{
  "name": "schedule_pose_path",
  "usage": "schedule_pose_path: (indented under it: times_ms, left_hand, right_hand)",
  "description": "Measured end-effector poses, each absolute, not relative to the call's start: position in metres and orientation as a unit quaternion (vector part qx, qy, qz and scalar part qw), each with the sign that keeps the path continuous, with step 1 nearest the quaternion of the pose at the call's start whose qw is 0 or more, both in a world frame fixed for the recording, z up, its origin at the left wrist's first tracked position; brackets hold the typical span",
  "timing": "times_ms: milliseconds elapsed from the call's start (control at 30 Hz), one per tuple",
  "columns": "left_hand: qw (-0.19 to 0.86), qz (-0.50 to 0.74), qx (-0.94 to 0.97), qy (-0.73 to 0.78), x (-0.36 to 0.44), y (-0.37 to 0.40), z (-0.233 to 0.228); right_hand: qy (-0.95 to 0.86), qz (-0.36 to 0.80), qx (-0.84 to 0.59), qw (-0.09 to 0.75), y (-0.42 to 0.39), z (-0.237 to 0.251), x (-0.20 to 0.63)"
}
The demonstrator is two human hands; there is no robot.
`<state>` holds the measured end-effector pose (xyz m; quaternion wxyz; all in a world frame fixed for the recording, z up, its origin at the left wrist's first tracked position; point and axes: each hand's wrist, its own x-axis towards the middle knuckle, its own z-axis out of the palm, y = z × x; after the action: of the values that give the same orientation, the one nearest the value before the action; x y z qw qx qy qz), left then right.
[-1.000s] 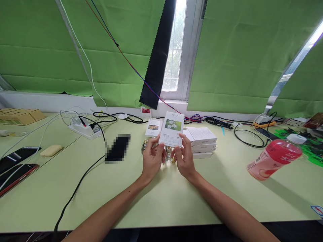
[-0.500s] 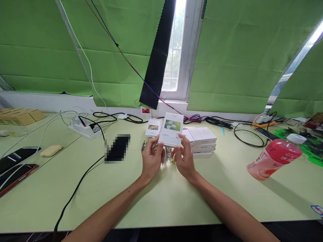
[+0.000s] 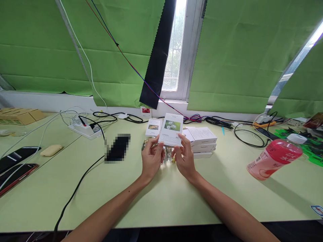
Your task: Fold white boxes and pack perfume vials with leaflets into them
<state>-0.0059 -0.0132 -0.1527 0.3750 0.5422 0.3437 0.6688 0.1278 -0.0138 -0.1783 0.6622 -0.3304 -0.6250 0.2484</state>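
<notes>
Cardboard box [image 3: 172, 133] — light, stiff, crushable; left hand [image 3: 151, 158] and right hand [image 3: 184, 158] pinch its lower corners with fingertips.

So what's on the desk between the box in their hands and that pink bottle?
In the head view, a stack of white boxes sits just right of the held box; beyond it, bare green desk runs to the pink bottle.

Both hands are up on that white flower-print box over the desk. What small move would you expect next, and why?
Probably a slight turn or tilt of the white box. The left hand and right hand pinch its lower edge, holding it upright and clear of the desk, printed face toward the camera. Its flaps look closed, and the stack of white boxes lies just right.
</notes>
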Motion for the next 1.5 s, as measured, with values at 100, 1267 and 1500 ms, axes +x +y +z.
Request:
schedule_pose_path:
  times_ms: [100,1267,1500]
  left_hand:
    - [0.369,0.67,0.541,0.349,-0.0062,-0.0132,-0.1515]
    - [0.396,0.671,0.518,0.353,-0.0021,-0.0163,-0.1446]
    - [0.437,0.651,0.517,0.343,-0.0002,-0.0168,-0.144]
  right_hand:
    - [-0.627,0.242,-0.328,0.664,-0.0139,-0.1783,0.1278]
    - [-0.627,0.197,-0.355,0.665,-0.0167,-0.1789,0.1296]
    - [-0.642,0.179,-0.343,0.662,-0.0158,-0.1788,0.1316]
